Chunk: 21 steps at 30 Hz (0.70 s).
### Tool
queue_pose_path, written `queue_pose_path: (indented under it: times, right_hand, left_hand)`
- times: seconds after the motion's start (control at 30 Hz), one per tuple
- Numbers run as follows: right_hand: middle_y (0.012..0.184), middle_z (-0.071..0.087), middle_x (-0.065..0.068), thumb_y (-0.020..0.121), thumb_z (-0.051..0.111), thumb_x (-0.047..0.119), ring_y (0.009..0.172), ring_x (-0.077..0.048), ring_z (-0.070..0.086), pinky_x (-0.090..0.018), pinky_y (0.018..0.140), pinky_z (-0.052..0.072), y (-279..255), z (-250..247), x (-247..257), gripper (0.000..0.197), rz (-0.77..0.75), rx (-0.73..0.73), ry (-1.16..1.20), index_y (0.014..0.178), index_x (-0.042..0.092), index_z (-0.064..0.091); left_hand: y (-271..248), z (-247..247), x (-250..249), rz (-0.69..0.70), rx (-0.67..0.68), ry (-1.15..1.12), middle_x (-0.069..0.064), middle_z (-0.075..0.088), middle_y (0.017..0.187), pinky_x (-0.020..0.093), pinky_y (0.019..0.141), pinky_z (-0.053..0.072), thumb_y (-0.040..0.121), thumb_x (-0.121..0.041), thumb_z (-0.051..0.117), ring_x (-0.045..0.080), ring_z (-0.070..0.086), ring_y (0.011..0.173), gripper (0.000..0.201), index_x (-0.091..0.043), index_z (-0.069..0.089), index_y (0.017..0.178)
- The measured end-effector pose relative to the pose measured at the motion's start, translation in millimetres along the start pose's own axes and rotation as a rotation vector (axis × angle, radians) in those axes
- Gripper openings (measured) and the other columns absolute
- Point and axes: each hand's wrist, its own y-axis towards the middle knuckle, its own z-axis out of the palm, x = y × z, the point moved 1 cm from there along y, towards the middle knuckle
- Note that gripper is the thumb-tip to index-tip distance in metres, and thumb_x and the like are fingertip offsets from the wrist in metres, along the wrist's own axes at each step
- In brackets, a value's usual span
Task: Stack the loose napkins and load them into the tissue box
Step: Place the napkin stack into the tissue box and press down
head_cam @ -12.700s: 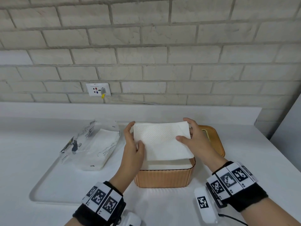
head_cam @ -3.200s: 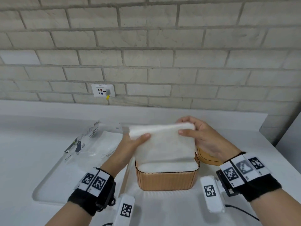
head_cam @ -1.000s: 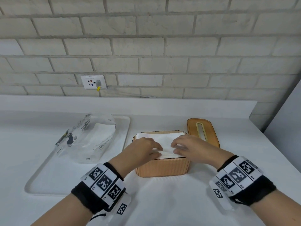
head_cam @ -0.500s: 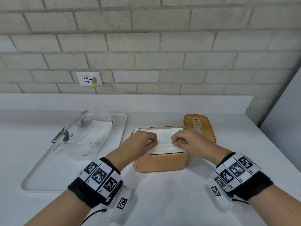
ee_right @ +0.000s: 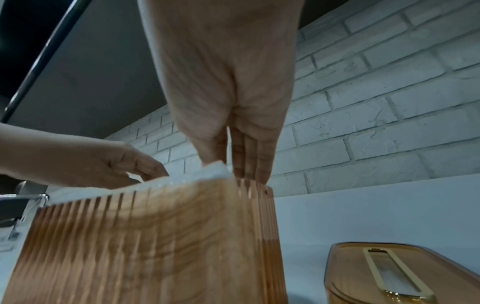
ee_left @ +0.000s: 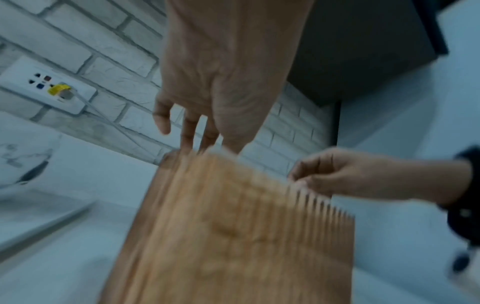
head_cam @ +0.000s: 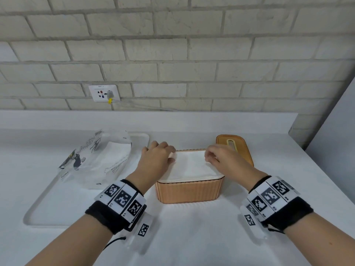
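Note:
A ribbed orange tissue box (head_cam: pixel 189 191) stands on the white counter, filled to its rim with a stack of white napkins (head_cam: pixel 192 166). My left hand (head_cam: pixel 169 154) is at the box's far left corner, fingers fairly straight and pointing down onto the rim (ee_left: pixel 197 133). My right hand (head_cam: pixel 211 156) is at the far right corner. Its straight fingers (ee_right: pixel 246 164) push down along the box wall (ee_right: pixel 155 236), with the thumb on the napkins' side. A napkin corner (ee_right: pixel 218 167) sticks up between thumb and fingers. The box's lid (head_cam: pixel 240 148) lies behind the box to the right.
A white tray (head_cam: pixel 38 214) on the left holds a clear plastic napkin pack (head_cam: pixel 96 160). Behind runs a raised ledge under a brick wall with a socket (head_cam: pixel 103 93). A grey panel (head_cam: pixel 336 141) bounds the right side. The lid (ee_right: pixel 389 273) has a gold-rimmed slot.
The napkin stack was lowered into the box. Since half a second ago both hands have slid apart from the stack's middle to its far corners.

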Motion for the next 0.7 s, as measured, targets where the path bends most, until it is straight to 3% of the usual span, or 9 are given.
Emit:
queue_pose_path:
  times: [0.07, 0.13, 0.2, 0.3, 0.37, 0.47, 0.6, 0.7]
  right_hand:
    - [0.119, 0.055, -0.007, 0.093, 0.055, 0.017, 0.110, -0.019, 0.049, -0.024, 0.085, 0.036, 6, 5, 1, 0.025, 0.032, -0.009, -0.022, 0.116, 0.006, 0.057]
    - [0.125, 0.050, -0.006, 0.092, 0.058, 0.020, 0.119, -0.020, 0.044, -0.025, 0.091, 0.035, 10, 13, 2, 0.037, 0.054, 0.030, -0.046, 0.126, 0.007, 0.052]
    - [0.128, 0.048, -0.006, 0.092, 0.058, 0.021, 0.122, -0.020, 0.041, -0.028, 0.095, 0.036, 11, 17, 3, 0.044, 0.068, 0.050, -0.053, 0.132, 0.008, 0.047]
    - [0.128, 0.046, -0.007, 0.093, 0.056, 0.022, 0.123, -0.021, 0.039, -0.030, 0.096, 0.037, 12, 21, 2, 0.047, 0.083, 0.077, -0.087, 0.136, 0.009, 0.042]
    - [0.124, 0.048, -0.008, 0.093, 0.057, 0.022, 0.120, -0.022, 0.041, -0.031, 0.094, 0.038, 14, 21, 2, 0.047, 0.084, 0.102, -0.107, 0.136, 0.009, 0.043]
    - [0.123, 0.049, -0.009, 0.091, 0.059, 0.021, 0.121, -0.023, 0.037, -0.032, 0.095, 0.036, 18, 19, 2, 0.051, 0.074, 0.141, -0.108, 0.138, 0.013, 0.039]
    - [0.123, 0.048, -0.005, 0.088, 0.063, 0.023, 0.122, -0.022, 0.034, -0.034, 0.100, 0.035, 23, 18, 0, 0.058, 0.061, 0.121, -0.104, 0.140, 0.015, 0.037]
    - [0.132, 0.043, -0.002, 0.088, 0.063, 0.022, 0.127, -0.020, 0.030, -0.032, 0.103, 0.032, 22, 18, -1, 0.066, 0.040, 0.087, -0.071, 0.145, 0.017, 0.030]
  left_hand:
    - [1, 8, -1, -0.020, -0.072, 0.051, -0.003, 0.061, 0.117, 0.038, 0.084, 0.037, 0.093, -0.022, 0.055, 0.025, 0.049, 0.112, 0.029, -0.021, 0.062, 0.121]
    - [2, 11, -2, 0.002, -0.174, 0.078, 0.001, 0.067, 0.091, 0.039, 0.068, 0.042, 0.075, -0.016, 0.075, 0.028, 0.059, 0.089, 0.021, -0.016, 0.073, 0.096]
    - [4, 15, 1, 0.044, -0.219, 0.105, 0.000, 0.065, 0.079, 0.037, 0.056, 0.042, 0.057, -0.017, 0.087, 0.027, 0.061, 0.074, 0.025, -0.019, 0.074, 0.079]
    - [4, 17, 2, 0.103, -0.201, 0.050, -0.001, 0.063, 0.090, 0.037, 0.063, 0.036, 0.064, -0.033, 0.086, 0.027, 0.060, 0.080, 0.024, -0.024, 0.074, 0.082]
    - [3, 17, 0, 0.076, -0.151, 0.027, 0.000, 0.060, 0.103, 0.040, 0.073, 0.033, 0.076, -0.040, 0.075, 0.029, 0.055, 0.095, 0.025, -0.023, 0.074, 0.095]
    - [4, 24, -2, 0.021, -0.127, 0.054, 0.001, 0.055, 0.115, 0.040, 0.084, 0.029, 0.087, -0.040, 0.063, 0.027, 0.045, 0.110, 0.030, -0.019, 0.070, 0.108]
    - [5, 23, -4, 0.047, -0.187, -0.001, 0.001, 0.060, 0.101, 0.038, 0.074, 0.030, 0.074, -0.027, 0.079, 0.028, 0.054, 0.096, 0.017, -0.017, 0.073, 0.086]
    - [5, 20, -3, 0.093, -0.238, -0.001, -0.004, 0.061, 0.089, 0.035, 0.064, 0.035, 0.055, -0.022, 0.090, 0.023, 0.059, 0.078, 0.029, -0.022, 0.066, 0.071]
